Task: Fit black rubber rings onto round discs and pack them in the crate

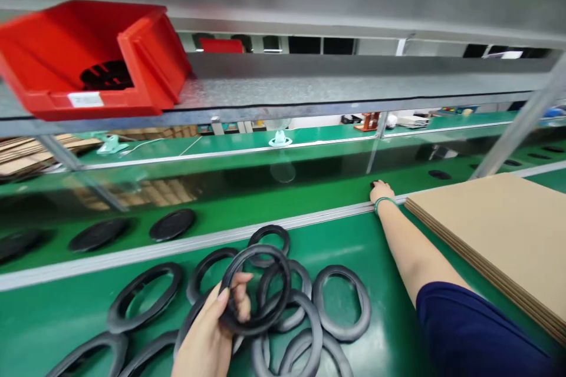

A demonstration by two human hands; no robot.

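One black ring (285, 294) is held by the left hand (212, 324) above the bench (393, 318), in front of a group of loose rings (366, 306). The rim is gripped at its left side between the thumb and the fingers. The right hand (381, 189) is extended over the metal rail (309, 219) to the green lane (265, 203), near a stack of cardboard sheets (490, 212). The step in hand is judged to be a two-handed pick-up: the ring is secured while a part is reached for on the lane. For the next move, a sure grasp by the right hand and a clear path back over the rail appear to be required; the loose rings should not be disturbed.

Whether the right fingers are open or closed cannot be told. The dark patch at their tips cannot be identified. The loose rings are overlapped and partly covered by the left hand; some are cut off by the lower edge, so no count is given. Of the black discs (172, 224) on the lane, the leftmost is blurred and cut off. The contents of the red bin (152, 65) are only partly shown, and its label cannot be read.
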